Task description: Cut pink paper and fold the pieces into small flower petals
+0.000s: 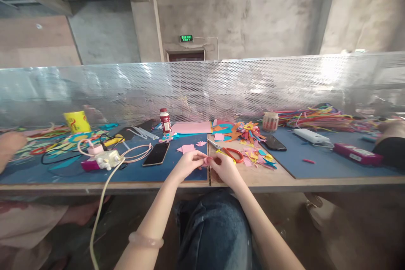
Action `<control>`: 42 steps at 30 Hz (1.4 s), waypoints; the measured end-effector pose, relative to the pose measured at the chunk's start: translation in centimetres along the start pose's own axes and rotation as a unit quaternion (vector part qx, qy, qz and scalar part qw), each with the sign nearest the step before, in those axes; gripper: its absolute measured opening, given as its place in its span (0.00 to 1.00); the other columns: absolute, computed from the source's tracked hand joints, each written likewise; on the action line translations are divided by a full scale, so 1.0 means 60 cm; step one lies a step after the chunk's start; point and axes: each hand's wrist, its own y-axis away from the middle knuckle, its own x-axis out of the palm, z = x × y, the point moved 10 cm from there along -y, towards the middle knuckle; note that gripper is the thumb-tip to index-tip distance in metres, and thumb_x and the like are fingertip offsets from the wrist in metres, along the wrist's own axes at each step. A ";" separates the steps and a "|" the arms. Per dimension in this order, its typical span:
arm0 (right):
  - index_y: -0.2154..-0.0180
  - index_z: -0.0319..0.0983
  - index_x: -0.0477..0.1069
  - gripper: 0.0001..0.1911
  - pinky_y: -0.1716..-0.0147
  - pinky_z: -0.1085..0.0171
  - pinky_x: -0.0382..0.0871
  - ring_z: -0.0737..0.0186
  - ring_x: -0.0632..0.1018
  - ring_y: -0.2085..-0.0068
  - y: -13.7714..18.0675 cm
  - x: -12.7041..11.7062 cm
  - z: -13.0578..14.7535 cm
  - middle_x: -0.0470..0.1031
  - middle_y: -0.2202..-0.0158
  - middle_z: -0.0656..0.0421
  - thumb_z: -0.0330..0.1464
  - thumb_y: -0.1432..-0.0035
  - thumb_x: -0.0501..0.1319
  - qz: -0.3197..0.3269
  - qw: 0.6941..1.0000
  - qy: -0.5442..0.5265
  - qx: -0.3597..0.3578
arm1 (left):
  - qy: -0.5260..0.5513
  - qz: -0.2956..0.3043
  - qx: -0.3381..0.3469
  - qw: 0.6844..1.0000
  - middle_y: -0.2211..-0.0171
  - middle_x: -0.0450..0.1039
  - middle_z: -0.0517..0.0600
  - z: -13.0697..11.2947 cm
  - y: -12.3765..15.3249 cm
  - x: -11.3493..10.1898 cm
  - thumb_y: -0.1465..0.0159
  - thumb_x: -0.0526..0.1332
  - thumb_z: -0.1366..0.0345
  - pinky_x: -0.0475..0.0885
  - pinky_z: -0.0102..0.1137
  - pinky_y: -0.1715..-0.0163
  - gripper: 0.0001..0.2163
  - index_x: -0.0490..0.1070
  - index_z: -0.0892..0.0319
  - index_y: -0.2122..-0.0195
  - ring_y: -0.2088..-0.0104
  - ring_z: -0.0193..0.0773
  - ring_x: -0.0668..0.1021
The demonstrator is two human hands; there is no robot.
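"Pink paper piece (pixel 206 160) first. Where is it, who has it?"

"Between the two hands, over the table (pixel 268 178), near its front edge. Left hand (pixel 190 163): thumb and fingers drawn into a narrow pinch on it. Right hand (pixel 224 166): same, pinching from the other side. Fingertips nearly meet, so most of the piece is hidden. Shape, fold: can't tell."

"Progress? What's done?"

"Some paper is already cut. Pink cut pieces (pixel 187 148) lie just beyond the left hand, loose coloured scraps (pixel 253 158) right of the right hand. Many-coloured paper flower (pixel 247 130) farther back looks made up; smaller flower (pixel 167 136) near the red bottle (pixel 165 121) too. Can't say whose work either is."

"What's left?"

"My read: the piece in the fingers is mid-handling, not joined to anything visible. Pink cut pieces lie loose, unassembled. Pink sheet (pixel 191 127) at the back looks largely uncut. So partway, no firmer than that."

"Scissors (pixel 221 149)?"

"Down on the table, just beyond the right hand, orange handles on that side, neither hand holding them. Phone (pixel 156 154) lies left of the left hand, apart from it."
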 end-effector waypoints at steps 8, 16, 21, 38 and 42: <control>0.72 0.36 0.71 0.10 0.71 0.67 0.64 0.63 0.73 0.72 0.003 -0.004 0.002 0.74 0.75 0.58 0.35 0.48 0.55 -0.001 1.000 -0.015 -0.003 | -0.010 0.014 -0.001 1.000 0.68 0.76 0.54 -0.007 0.004 0.005 0.48 0.62 0.64 0.68 0.28 0.70 0.12 0.71 0.63 0.64 0.65 0.39 0.76; 0.71 0.36 0.72 0.09 0.70 0.67 0.65 0.64 0.73 0.72 0.003 0.002 0.001 0.75 0.73 0.57 0.34 0.49 0.55 0.015 0.999 -0.044 0.014 | -0.017 0.011 0.009 1.000 0.68 0.76 0.53 0.000 0.000 0.002 0.49 0.63 0.64 0.68 0.28 0.70 0.12 0.71 0.63 0.64 0.67 0.38 0.76; 0.71 0.36 0.72 0.09 0.71 0.67 0.64 0.64 0.73 0.72 0.003 0.001 -0.001 0.74 0.74 0.58 0.34 0.50 0.56 0.010 0.999 -0.036 0.019 | -0.019 0.006 -0.001 1.000 0.68 0.76 0.53 0.003 0.000 0.000 0.49 0.63 0.65 0.68 0.28 0.70 0.12 0.72 0.63 0.64 0.66 0.38 0.76; 0.72 0.36 0.71 0.08 0.72 0.67 0.64 0.65 0.72 0.73 0.003 -0.001 -0.003 0.73 0.75 0.59 0.34 0.51 0.56 0.008 0.999 -0.034 0.014 | -0.009 0.016 0.000 1.000 0.66 0.76 0.54 0.002 0.000 0.003 0.51 0.65 0.65 0.70 0.34 0.61 0.13 0.72 0.63 0.64 0.63 0.40 0.76; 0.72 0.37 0.71 0.09 0.73 0.68 0.63 0.65 0.71 0.73 0.003 0.000 -0.003 0.73 0.75 0.59 0.35 0.51 0.56 0.009 0.999 -0.033 0.011 | -0.001 0.014 0.010 1.000 0.67 0.76 0.54 0.002 -0.001 0.002 0.52 0.66 0.64 0.69 0.35 0.59 0.14 0.72 0.64 0.65 0.64 0.39 0.76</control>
